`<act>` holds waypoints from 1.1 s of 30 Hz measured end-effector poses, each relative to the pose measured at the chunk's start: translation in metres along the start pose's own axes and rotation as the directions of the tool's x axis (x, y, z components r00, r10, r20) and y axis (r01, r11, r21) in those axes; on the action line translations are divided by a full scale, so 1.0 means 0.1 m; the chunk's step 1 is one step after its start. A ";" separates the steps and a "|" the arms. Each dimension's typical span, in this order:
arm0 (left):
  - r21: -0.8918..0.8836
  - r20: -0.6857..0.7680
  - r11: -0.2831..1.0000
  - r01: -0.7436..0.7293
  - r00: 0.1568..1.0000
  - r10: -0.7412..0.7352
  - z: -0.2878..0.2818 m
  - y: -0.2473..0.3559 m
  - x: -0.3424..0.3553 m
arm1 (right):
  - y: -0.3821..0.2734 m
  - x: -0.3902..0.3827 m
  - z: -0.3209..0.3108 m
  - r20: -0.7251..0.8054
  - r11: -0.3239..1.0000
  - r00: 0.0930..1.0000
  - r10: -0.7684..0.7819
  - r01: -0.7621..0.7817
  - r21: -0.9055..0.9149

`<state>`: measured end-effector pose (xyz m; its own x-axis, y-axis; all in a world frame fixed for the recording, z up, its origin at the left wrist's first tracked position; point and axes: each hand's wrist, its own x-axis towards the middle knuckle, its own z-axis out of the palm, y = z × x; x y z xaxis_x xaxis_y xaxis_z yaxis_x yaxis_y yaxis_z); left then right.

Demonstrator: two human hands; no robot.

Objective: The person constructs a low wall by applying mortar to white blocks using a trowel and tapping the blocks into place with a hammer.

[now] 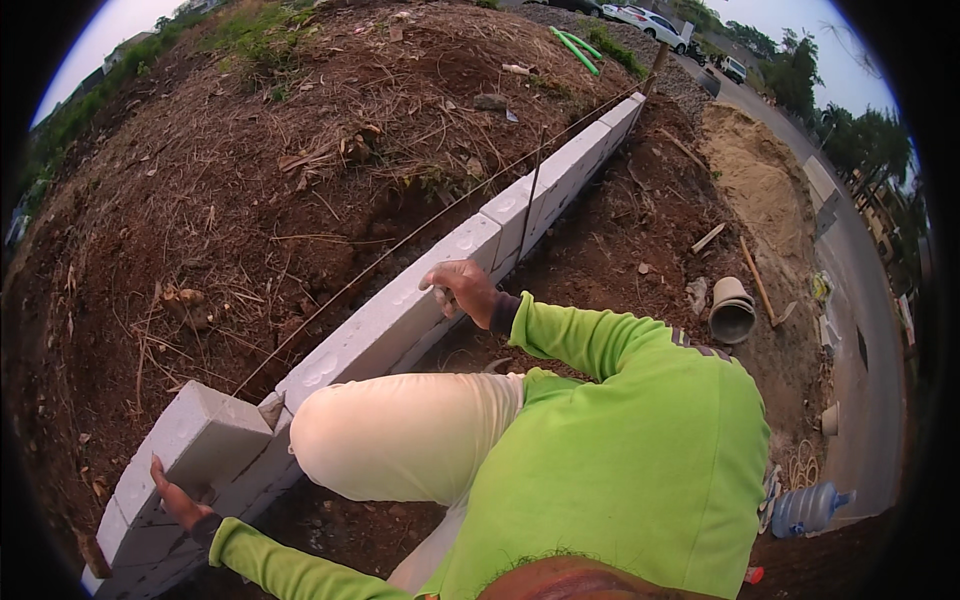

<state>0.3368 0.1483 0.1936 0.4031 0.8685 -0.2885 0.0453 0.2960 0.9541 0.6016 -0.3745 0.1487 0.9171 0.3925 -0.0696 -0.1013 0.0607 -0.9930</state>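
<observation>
A low wall of pale grey concrete blocks (400, 315) runs from the lower left to the upper right, with wet round patches along its top. One more block (205, 425) sits on the course at the left. Against that block's near face rests my left hand (180, 500), its fingers stretched out. My right hand (465, 290) is over the near top edge of the wall, fingers curled in; what they hold, if anything, is too small to make out. A small grey lump (271, 411) lies beside the upper block.
A taut string (400, 245) follows the wall's far side, and a thin metal rod (533, 190) stands against it. Rough soil with dry stalks lies beyond. On the right are stacked buckets (732, 312), a wooden-handled tool (760, 285), a sand pile (755, 175) and a water jug (805, 508).
</observation>
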 end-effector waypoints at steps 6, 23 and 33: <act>-0.041 0.073 0.998 0.042 0.997 -0.038 0.00 0.04 -0.10 | -0.07 -0.55 0.73 0.606 0.840 0.757 -0.246 0.479 -0.257; 0.036 -0.172 0.999 0.036 0.985 -0.030 0.16 0.04 -0.25 | -0.02 -0.45 0.89 0.689 0.879 0.701 -0.186 0.432 -0.201; 0.041 -0.236 0.972 -0.233 0.943 0.236 0.10 0.13 -0.52 | -0.04 -0.38 0.96 0.672 0.890 0.720 -0.172 0.406 -0.207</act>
<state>0.3255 0.1029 0.2220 0.1751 0.9824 -0.0655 -0.0131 0.0688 0.9975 0.5298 -0.3015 0.1649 0.4184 0.8892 0.1849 0.3625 0.0231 -0.9317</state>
